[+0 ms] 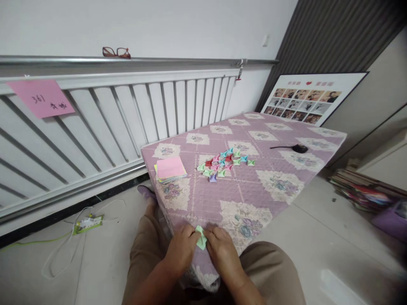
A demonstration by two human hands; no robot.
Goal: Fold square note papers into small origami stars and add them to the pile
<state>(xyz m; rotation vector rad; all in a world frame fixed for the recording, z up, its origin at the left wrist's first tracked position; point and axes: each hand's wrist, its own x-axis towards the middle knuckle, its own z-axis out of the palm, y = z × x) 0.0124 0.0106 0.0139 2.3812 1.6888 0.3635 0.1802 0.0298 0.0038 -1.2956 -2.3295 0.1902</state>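
Observation:
A small light green folded paper lies at the near corner of the table, between my two hands. My left hand pinches its left edge, fingers curled. From the other side, my right hand grips the right edge with thumb and fingertips. A crease shows along the middle of the paper; the fingers hide its sides. Further up the table sit several small folded paper pieces in green, blue, red, pink and purple, grouped in rows. Left of them is a stack of square coloured paper, pink on top.
The flowered purple tablecloth covers the table, which stands against a white radiator. A black object with a thin handle lies at the right. Glasses rest on the pipe. A power strip with cables is on the floor.

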